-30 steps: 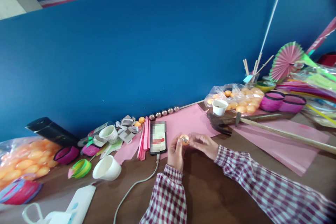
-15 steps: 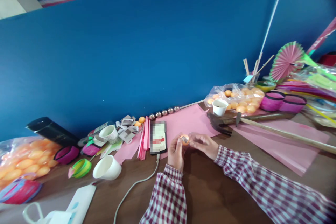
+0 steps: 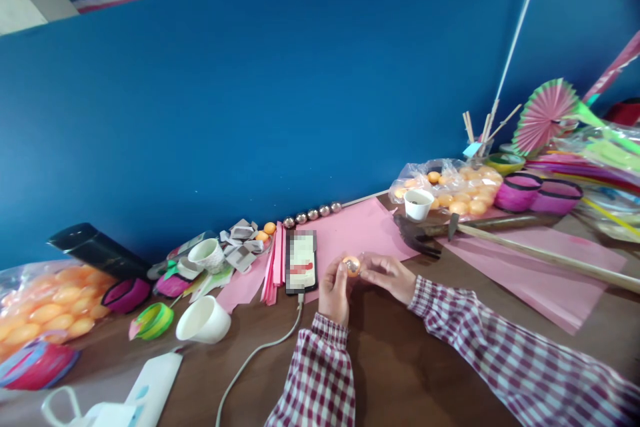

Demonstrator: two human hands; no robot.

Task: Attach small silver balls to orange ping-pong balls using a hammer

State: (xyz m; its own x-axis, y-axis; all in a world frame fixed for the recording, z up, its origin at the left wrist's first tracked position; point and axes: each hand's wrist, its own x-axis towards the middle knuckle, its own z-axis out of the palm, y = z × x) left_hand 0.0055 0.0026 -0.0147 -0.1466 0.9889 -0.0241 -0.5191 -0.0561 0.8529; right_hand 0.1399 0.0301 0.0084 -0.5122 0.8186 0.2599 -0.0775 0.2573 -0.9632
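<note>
Between my two hands is an orange ball (image 3: 353, 266), the size of a table-tennis ball, with a shiny silvery patch on the side facing me. My left hand (image 3: 335, 290) pinches it from the left with thumb and fingers. On the other side, the fingertips of my right hand (image 3: 390, 276) are closed against the ball's right edge. Both hands are just above the brown table (image 3: 395, 360), at the near edge of a pink paper sheet (image 3: 357, 230). A phone (image 3: 302, 267) lies left of my left hand, with a cable (image 3: 260, 350) plugged in.
Several shiny silver balls (image 3: 313, 215) line the blue panel (image 3: 280, 80). A hammer (image 3: 540, 253) and a dark claw-shaped tool (image 3: 420, 240) lie right. White cups (image 3: 204, 320), a power strip (image 3: 155, 383) and a bag of orange balls (image 3: 55, 307) stand left; another bag (image 3: 463, 190) is back right.
Almost nothing differs. Both hands keep the same grip on the orange ball in the same place; the view has shifted very slightly.
</note>
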